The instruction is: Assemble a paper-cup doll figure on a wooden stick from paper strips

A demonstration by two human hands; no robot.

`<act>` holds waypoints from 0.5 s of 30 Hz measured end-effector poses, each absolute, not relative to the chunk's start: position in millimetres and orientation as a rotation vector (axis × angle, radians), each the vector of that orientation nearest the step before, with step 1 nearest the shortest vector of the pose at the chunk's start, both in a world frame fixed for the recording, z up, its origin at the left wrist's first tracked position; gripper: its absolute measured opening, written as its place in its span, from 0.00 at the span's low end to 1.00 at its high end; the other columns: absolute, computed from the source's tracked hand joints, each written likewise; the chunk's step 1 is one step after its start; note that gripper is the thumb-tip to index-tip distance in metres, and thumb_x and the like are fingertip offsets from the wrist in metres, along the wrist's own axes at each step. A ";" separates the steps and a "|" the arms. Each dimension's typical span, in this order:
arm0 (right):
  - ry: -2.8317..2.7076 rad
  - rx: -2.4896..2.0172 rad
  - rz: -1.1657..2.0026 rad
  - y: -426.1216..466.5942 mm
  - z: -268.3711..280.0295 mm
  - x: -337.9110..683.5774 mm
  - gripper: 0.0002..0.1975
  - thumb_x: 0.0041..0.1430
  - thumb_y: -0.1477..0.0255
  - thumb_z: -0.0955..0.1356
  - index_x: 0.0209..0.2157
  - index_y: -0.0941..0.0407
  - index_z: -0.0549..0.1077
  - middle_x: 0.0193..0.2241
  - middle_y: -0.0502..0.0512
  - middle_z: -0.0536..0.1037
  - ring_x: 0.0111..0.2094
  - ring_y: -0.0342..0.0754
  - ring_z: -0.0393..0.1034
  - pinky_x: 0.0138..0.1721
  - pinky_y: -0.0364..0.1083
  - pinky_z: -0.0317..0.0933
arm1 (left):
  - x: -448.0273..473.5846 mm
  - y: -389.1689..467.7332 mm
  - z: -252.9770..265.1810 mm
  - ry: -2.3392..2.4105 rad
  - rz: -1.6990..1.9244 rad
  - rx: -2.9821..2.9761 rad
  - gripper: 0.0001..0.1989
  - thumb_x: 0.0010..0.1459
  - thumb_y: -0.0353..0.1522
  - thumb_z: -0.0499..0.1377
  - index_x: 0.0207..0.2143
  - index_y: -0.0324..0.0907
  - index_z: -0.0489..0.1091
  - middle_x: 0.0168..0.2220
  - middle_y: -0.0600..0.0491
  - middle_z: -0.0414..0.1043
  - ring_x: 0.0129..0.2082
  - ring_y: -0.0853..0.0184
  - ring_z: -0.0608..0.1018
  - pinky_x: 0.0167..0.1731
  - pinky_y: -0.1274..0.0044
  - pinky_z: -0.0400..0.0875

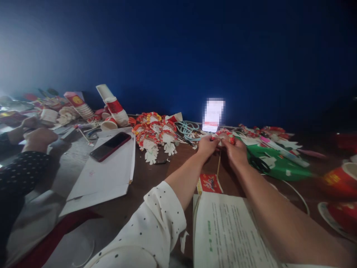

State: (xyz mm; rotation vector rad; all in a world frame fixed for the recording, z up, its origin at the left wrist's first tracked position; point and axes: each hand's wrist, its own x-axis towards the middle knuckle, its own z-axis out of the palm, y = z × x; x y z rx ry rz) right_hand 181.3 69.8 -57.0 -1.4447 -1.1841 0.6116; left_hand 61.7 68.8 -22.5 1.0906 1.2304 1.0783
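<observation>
My left hand (208, 147) and my right hand (235, 152) meet over the table in front of the lit screen. Between them they pinch a red-and-white paper craft (224, 132), largely hidden by the fingers. A thin stick (219, 163) hangs below it; whether it is fixed to the craft I cannot tell. Near the stick's lower end lies a red picture card (209, 183). Similar paper crafts (156, 134), with red folded rings and white fringed tails, are heaped left of my hands. An open book (231, 230) lies under my forearms.
Black scissors (259, 162) rest on a green sheet (290, 163) with paper scraps. Leftward are a phone (111, 146) on a white folder (103, 182) and stacked paper cups (115, 109). A light-blue cable (188, 129) coils behind. Another person's hand (40, 138) is far left.
</observation>
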 end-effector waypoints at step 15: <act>-1.149 -1.500 0.588 62.5 -26.7 183.5 0.23 0.50 0.64 0.71 0.48 0.58 0.75 0.42 0.62 0.81 0.42 0.55 0.76 0.47 0.54 0.69 | 52.0 80.6 -32.1 1.552 1.009 1.257 0.07 0.59 0.31 0.60 0.28 0.38 0.73 0.18 0.51 0.71 0.21 0.65 0.79 0.30 0.76 0.75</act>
